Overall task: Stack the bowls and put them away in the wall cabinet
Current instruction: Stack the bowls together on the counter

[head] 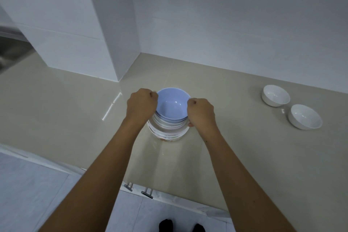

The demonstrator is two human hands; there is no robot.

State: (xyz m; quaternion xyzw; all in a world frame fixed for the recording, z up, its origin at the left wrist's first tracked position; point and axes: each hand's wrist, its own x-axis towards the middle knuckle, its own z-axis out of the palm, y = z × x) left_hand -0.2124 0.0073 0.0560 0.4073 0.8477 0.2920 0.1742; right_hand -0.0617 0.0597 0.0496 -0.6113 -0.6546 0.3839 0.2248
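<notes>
Two bare forearms reach forward from the bottom of the frame, converging toward the middle. The left hand [142,104] is curled into a loose fist, knuckles up, back of the hand toward the camera, its fingers tucked under and out of sight. The right hand [200,112] mirrors it just beside, also curled, thumb knuckle pointing inward toward the left hand's fingers; one fingertip shows below the palm at its inner edge. Both wrists are bent slightly downward. The hands are apart, not touching each other. Two dark-clad feet [180,225] show below, between the elbows.
</notes>
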